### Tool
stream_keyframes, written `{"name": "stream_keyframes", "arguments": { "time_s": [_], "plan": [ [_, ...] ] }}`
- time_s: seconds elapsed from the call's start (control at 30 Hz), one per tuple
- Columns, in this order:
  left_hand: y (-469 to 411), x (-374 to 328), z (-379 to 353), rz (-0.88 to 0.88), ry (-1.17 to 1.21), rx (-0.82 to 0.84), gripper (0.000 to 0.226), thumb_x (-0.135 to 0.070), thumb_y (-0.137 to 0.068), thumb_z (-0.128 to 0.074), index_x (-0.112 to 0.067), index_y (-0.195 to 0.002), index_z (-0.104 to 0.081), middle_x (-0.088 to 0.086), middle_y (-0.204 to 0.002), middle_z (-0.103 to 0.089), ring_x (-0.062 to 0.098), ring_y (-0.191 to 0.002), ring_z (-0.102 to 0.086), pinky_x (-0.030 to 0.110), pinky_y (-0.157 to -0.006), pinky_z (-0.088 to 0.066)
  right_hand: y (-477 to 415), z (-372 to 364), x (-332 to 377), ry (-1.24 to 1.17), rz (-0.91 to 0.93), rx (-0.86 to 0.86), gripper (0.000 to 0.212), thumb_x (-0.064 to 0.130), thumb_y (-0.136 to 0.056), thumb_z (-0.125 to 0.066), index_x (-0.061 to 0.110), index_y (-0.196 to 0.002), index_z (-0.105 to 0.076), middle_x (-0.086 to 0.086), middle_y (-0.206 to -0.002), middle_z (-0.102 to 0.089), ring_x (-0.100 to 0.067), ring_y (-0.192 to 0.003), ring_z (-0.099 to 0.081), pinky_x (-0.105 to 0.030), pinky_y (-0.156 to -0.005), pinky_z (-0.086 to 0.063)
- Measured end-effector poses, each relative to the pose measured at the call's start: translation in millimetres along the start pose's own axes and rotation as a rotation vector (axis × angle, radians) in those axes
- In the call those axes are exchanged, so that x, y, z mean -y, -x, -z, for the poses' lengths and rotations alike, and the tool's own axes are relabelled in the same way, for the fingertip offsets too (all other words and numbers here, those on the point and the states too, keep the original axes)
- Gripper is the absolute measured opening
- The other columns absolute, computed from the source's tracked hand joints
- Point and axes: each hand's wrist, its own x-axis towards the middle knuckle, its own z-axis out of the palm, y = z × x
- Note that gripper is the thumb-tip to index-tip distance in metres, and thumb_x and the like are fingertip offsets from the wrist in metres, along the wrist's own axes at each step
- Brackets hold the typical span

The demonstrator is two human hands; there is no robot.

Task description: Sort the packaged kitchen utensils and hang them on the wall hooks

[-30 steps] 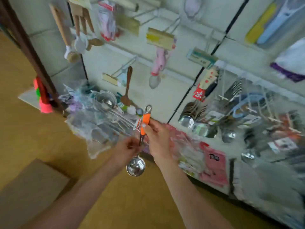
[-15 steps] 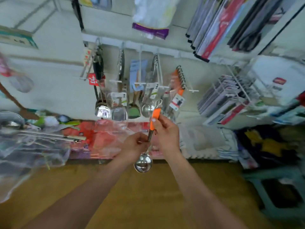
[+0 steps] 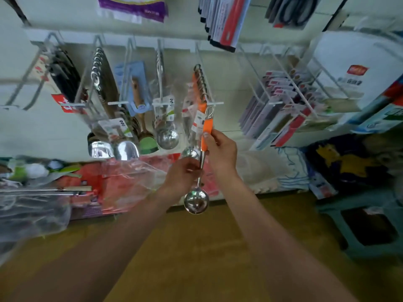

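One orange-handled ladle [image 3: 206, 127], two hands clamped on it, right hand [image 3: 220, 153] gripping handle, left hand [image 3: 181, 175] pinching steel shaft, ring now nearer one hook [image 3: 214, 103] than before.

Your left hand [image 3: 181, 172] covers part of the thin metal stem of the scoop [image 3: 195, 202]. The clear bags [image 3: 32, 205] on the left are a blur, so you can't tell what is inside. The top edge cuts off the purple packet [image 3: 135, 8]. The words on the white box [image 3: 349, 62] are too fuzzy to read.
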Motion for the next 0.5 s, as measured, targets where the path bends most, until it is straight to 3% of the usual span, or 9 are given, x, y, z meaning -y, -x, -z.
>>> {"name": "stream_keyframes", "arguments": {
  "time_s": [0.13, 0.3, 0.5],
  "plan": [
    [-11.8, 1.0, -1.4, 0.016, 0.030, -0.001, 0.020, 0.001, -0.081, -0.071, -0.018, -0.080, -0.063, 0.012, -0.088, -0.068, 0.038, -0.087, -0.068, 0.053, -0.077, -0.058, -11.9, -2.5, -4.7, 0.046, 0.036, -0.009, 0.018, 0.016, -0.094, -0.061, 0.013, -0.104, -0.076, -0.003, -0.075, -0.068, -0.017, -0.071, -0.059, -0.053, -0.077, -0.055],
    [-15.2, 2.0, -1.9, 0.016, 0.075, 0.021, 0.016, 0.002, -0.082, -0.071, -0.012, -0.086, -0.063, 0.015, -0.092, -0.068, 0.033, -0.085, -0.068, 0.046, -0.072, -0.060, -16.4, 1.1, -9.4, 0.050, 0.054, 0.044, 0.021, 0.017, -0.096, -0.061, 0.017, -0.112, -0.074, 0.008, -0.081, -0.071, -0.014, -0.079, -0.064, -0.050, -0.083, -0.056],
    [-19.3, 6.2, -5.7, 0.004, 0.115, 0.028, 0.015, -0.007, -0.079, -0.073, -0.020, -0.080, -0.066, 0.014, -0.092, -0.070, 0.035, -0.091, -0.068, 0.055, -0.083, -0.056, -16.8, 1.3, -7.8, 0.021, 0.118, 0.067, 0.023, 0.016, -0.097, -0.060, 0.021, -0.115, -0.073, 0.014, -0.093, -0.072, -0.010, -0.090, -0.067, -0.040, -0.085, -0.058]
  ]
}}
